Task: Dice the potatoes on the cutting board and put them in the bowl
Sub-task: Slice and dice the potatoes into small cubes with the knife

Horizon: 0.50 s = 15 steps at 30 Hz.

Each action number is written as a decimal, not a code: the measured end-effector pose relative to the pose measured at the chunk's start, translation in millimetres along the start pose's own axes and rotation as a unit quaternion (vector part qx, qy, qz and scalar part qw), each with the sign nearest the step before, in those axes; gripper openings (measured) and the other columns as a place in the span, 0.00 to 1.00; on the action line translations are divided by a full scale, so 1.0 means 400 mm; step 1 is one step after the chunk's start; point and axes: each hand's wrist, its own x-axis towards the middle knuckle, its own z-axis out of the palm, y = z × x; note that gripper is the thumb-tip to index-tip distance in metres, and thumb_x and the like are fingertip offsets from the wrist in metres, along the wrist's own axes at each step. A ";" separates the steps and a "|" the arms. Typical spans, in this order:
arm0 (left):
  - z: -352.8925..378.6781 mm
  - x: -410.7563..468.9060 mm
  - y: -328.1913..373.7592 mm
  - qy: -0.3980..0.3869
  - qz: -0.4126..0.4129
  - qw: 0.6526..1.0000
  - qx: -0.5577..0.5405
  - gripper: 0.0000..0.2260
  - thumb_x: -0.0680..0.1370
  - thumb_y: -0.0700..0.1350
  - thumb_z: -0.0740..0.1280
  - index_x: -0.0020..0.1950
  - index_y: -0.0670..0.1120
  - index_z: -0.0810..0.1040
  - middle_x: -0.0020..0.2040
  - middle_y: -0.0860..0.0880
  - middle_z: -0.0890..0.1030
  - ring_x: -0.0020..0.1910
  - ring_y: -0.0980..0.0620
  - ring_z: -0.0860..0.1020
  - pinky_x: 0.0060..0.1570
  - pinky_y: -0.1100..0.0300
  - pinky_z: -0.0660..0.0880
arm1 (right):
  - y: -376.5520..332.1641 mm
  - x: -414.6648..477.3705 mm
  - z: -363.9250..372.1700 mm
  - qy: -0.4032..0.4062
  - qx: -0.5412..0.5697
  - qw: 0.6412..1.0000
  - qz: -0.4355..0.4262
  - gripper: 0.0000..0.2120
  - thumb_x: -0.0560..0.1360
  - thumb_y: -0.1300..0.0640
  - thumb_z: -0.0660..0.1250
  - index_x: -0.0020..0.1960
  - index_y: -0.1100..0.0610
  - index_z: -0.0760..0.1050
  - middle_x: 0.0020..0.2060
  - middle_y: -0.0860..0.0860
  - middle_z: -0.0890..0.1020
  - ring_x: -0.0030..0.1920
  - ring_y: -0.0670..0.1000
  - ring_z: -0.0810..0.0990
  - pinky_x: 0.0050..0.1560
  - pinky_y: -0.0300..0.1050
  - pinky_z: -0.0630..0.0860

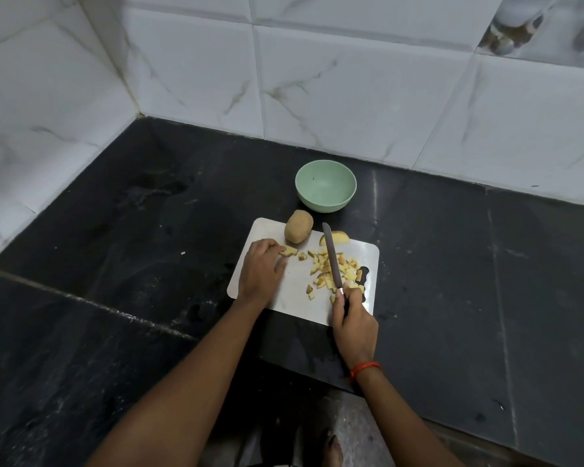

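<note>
Black stone bench (149,230), set into a corner of white marbled wall tiles (351,96). A white cutting board (292,299) is laid flat on it, slightly askew, near the front edge.

Left grip (262,267): placed palm down on the left part of the board, fingers curled. A short potato piece (289,251) is pinned under the fingertips against the board surface.

Right grip (353,323): closed fully round the handle of a knife (332,261), at the near right corner of the board. The handle is mostly hidden by the fingers. The blade is pointed away from the person and is held across the diced potato (349,273). Whether the edge is touching the board cannot be told. A red thread (364,368) is worn on this wrist.

Diced potato: scattered in a loose heap on the right half of the board, pale yellow, with brown skin seen on some pieces. A few strays are spread towards the near edge and towards the left grip.

One whole unpeeled potato (298,226) is rested on the far edge of the board, just beyond the left grip. A cut wedge (338,238) is seen at the same far edge, just right of the blade tip.

A pale green bowl (324,205) is stood upright on the bench just beyond the board, close to the whole potato but not touching it.
</note>
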 end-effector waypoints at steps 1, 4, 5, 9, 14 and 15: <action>-0.005 0.006 -0.010 -0.006 0.013 1.000 0.014 0.10 0.79 0.44 0.70 0.59 0.43 0.83 0.57 0.47 0.80 0.58 0.49 0.74 0.60 0.54 0.74 | 0.000 0.000 0.000 0.000 0.001 1.000 0.000 0.08 0.83 0.46 0.55 0.49 0.49 0.65 0.25 0.46 0.73 0.23 0.49 0.73 0.23 0.50 0.72; -0.012 0.015 -0.021 -0.011 0.041 0.999 0.034 0.09 0.79 0.44 0.70 0.57 0.43 0.83 0.55 0.46 0.81 0.56 0.47 0.76 0.59 0.52 0.76 | -0.002 0.000 0.000 -0.006 0.004 1.000 0.003 0.05 0.83 0.49 0.58 0.50 0.49 0.66 0.26 0.46 0.73 0.24 0.49 0.73 0.23 0.49 0.73; -0.012 0.017 -0.020 -0.011 0.042 0.998 0.037 0.09 0.79 0.43 0.70 0.57 0.43 0.83 0.55 0.46 0.81 0.56 0.47 0.76 0.59 0.53 0.76 | -0.003 0.000 -0.001 -0.008 0.007 1.000 0.005 0.05 0.83 0.50 0.59 0.50 0.49 0.66 0.26 0.46 0.73 0.24 0.49 0.73 0.24 0.49 0.73; -0.016 0.023 -0.016 -0.013 0.043 0.998 0.052 0.09 0.78 0.45 0.71 0.57 0.45 0.83 0.54 0.48 0.81 0.53 0.49 0.76 0.56 0.55 0.76 | -0.004 -0.001 -0.004 -0.009 0.013 1.000 0.004 0.04 0.83 0.49 0.58 0.51 0.49 0.66 0.26 0.46 0.73 0.24 0.48 0.73 0.24 0.48 0.73; -0.022 -0.012 -0.030 -0.021 0.026 0.998 0.056 0.08 0.79 0.45 0.71 0.56 0.46 0.82 0.51 0.48 0.81 0.53 0.48 0.75 0.54 0.54 0.76 | 0.001 0.000 -0.003 -0.003 0.009 1.000 -0.004 0.09 0.82 0.44 0.54 0.51 0.49 0.67 0.26 0.46 0.73 0.24 0.49 0.73 0.23 0.49 0.73; -0.024 -0.025 -0.033 -0.020 0.018 0.998 0.052 0.08 0.79 0.44 0.71 0.56 0.46 0.82 0.51 0.48 0.81 0.52 0.48 0.75 0.54 0.53 0.76 | 0.001 -0.001 -0.002 -0.004 0.007 1.000 -0.008 0.09 0.82 0.44 0.54 0.50 0.49 0.67 0.26 0.46 0.73 0.24 0.49 0.73 0.23 0.50 0.73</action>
